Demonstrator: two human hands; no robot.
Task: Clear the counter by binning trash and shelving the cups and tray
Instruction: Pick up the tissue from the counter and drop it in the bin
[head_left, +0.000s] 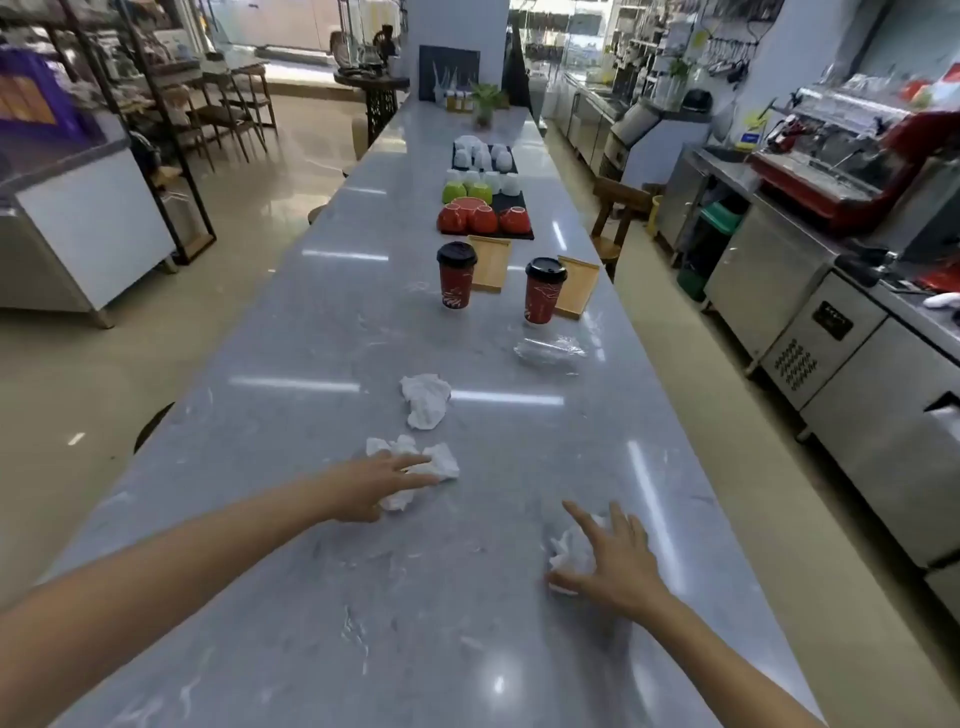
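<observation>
Right hand (608, 564) spread over tissue (569, 551), not yet clenched. Left hand (371, 480) open on napkin (441, 460). Best scrunch both fully before lifting.

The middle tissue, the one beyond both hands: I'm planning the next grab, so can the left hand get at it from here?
Probably yes. The crumpled tissue lies alone on bare counter just beyond the left hand, nothing between.

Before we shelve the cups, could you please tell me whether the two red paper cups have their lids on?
Lids on: the left red paper cup and the right red paper cup each stand upright with a black lid.
</observation>
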